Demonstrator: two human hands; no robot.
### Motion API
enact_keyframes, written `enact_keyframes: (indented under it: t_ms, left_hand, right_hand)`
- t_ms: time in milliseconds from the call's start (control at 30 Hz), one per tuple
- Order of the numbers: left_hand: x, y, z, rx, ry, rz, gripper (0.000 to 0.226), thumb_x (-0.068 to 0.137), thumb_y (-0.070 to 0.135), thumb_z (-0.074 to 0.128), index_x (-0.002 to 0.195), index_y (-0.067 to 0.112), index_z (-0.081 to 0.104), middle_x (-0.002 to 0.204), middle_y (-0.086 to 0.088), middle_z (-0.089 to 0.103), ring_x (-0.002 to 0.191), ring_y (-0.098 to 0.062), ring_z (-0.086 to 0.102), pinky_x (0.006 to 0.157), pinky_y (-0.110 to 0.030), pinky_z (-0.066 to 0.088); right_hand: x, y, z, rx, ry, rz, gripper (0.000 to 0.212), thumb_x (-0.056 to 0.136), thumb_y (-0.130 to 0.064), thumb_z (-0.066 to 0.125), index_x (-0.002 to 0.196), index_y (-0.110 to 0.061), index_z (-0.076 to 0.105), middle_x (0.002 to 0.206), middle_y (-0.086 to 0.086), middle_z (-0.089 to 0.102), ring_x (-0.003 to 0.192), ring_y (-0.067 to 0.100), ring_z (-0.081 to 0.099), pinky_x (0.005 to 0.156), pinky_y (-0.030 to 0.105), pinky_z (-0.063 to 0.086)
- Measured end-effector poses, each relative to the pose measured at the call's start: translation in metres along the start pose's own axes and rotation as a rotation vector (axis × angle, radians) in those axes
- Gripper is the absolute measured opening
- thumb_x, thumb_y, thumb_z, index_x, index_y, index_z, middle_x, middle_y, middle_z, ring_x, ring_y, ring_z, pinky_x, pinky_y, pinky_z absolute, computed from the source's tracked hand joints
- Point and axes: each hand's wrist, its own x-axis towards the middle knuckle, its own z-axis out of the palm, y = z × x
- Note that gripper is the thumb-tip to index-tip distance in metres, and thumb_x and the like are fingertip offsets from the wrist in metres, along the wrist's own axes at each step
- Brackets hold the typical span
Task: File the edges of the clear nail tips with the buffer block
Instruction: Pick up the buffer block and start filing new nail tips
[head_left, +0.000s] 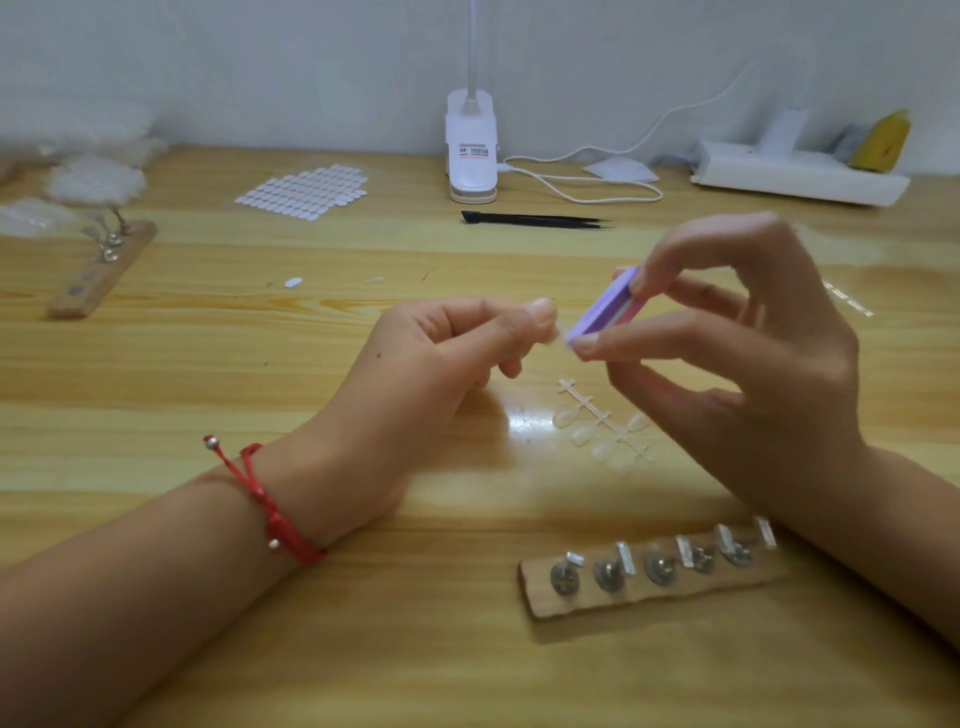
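My right hand (737, 358) pinches a purple and pink buffer block (602, 307) between thumb and fingers, above the middle of the wooden table (208, 374). My left hand (441, 358) holds a small clear nail tip (560, 332) between thumb and forefinger; the tip is mostly hidden and meets the block's lower end. On the table just below lies a clear sprue with several clear nail tips (602, 423) attached.
A wooden strip with metal nail stands (649, 571) lies near my right wrist; another strip (101, 270) lies far left. Black tweezers (535, 219), a sheet of white adhesive tabs (304, 192), a clip lamp (471, 148) with cable and a white power strip (795, 174) sit at the back.
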Motion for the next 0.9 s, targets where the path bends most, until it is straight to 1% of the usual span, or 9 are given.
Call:
enact_keyframes:
  t_ms: [167,233,333,467,600,667,767,833,900]
  left_hand:
    - [0.0012,-0.0003,0.0009,-0.007,0.018,0.009,0.025,0.077,0.039,0.064,0.054,0.028,0.069,0.064,0.005,0.051,0.065,-0.009,0.041,0.076,-0.034,0.033]
    - [0.0007,-0.001,0.0017,0.001,0.015,0.012,0.025,0.076,0.041,0.064,0.055,0.029,0.069,0.063,0.006,0.052,0.064,-0.007,0.042,0.076,-0.032,0.033]
    - [0.0,-0.0013,0.0013,0.013,0.031,0.02,0.022,0.074,0.043,0.066,0.057,0.029,0.07,0.061,0.009,0.053,0.061,-0.002,0.046,0.072,-0.025,0.035]
    - [0.0007,-0.0017,0.0012,-0.016,0.055,0.0,0.021,0.074,0.044,0.066,0.061,0.028,0.072,0.061,0.008,0.052,0.062,-0.004,0.044,0.074,-0.03,0.034]
    - [0.0007,-0.0031,0.0019,0.006,0.054,0.028,0.027,0.076,0.045,0.065,0.053,0.031,0.068,0.062,0.007,0.05,0.067,-0.005,0.047,0.077,-0.029,0.036]
    - [0.0007,-0.0036,0.0019,0.022,0.041,0.043,0.027,0.076,0.046,0.07,0.054,0.03,0.068,0.061,0.008,0.05,0.068,-0.004,0.047,0.073,-0.025,0.037]
    - [-0.0001,-0.0028,0.0014,0.055,0.019,0.062,0.023,0.071,0.047,0.069,0.053,0.031,0.068,0.058,0.012,0.051,0.057,0.001,0.044,0.061,-0.009,0.037]
    - [0.0,-0.0028,0.0003,0.059,0.002,0.054,0.022,0.072,0.045,0.073,0.055,0.031,0.069,0.057,0.012,0.052,0.056,0.001,0.044,0.058,-0.009,0.036]
    - [0.0009,-0.0034,-0.001,0.029,-0.013,0.033,0.019,0.073,0.042,0.071,0.059,0.029,0.071,0.057,0.012,0.052,0.057,-0.001,0.044,0.059,-0.01,0.037]
  right_hand:
    - [-0.0009,-0.0013,0.0026,0.012,-0.03,-0.001,0.018,0.078,0.007,0.077,0.09,-0.007,0.074,0.099,0.011,0.045,0.091,0.034,0.057,0.091,0.03,0.052]
    - [-0.0009,-0.001,0.0026,-0.005,-0.024,0.008,0.016,0.079,0.006,0.077,0.09,-0.006,0.074,0.099,0.011,0.045,0.091,0.034,0.057,0.091,0.028,0.052]
    - [0.0,0.0005,0.0017,-0.023,-0.01,0.005,0.023,0.08,0.005,0.076,0.097,-0.011,0.07,0.099,0.011,0.045,0.09,0.035,0.057,0.09,0.027,0.052]
    - [-0.0022,-0.001,0.003,-0.003,-0.037,-0.025,0.02,0.078,0.004,0.077,0.093,-0.009,0.074,0.1,0.009,0.044,0.09,0.034,0.056,0.089,0.031,0.053]
    - [-0.0042,-0.0008,0.0045,0.036,-0.069,-0.025,0.02,0.078,0.004,0.078,0.092,-0.009,0.076,0.099,0.007,0.046,0.092,0.032,0.056,0.089,0.033,0.053]
    - [-0.0032,0.0007,0.0039,0.011,-0.041,0.001,0.019,0.078,0.005,0.078,0.092,-0.008,0.075,0.098,0.009,0.045,0.09,0.034,0.057,0.09,0.03,0.053]
    - [-0.0019,0.0027,0.0011,-0.019,-0.007,0.021,0.02,0.079,0.006,0.077,0.093,-0.008,0.073,0.098,0.011,0.044,0.089,0.035,0.057,0.089,0.027,0.052]
    - [-0.0017,0.0029,0.0,-0.02,-0.007,0.014,0.022,0.078,0.006,0.077,0.094,-0.009,0.072,0.098,0.011,0.044,0.09,0.033,0.057,0.089,0.027,0.052]
    - [-0.0011,0.0027,0.0007,-0.019,0.014,0.031,0.024,0.079,0.006,0.077,0.095,-0.01,0.07,0.098,0.013,0.045,0.091,0.026,0.056,0.089,0.023,0.051]
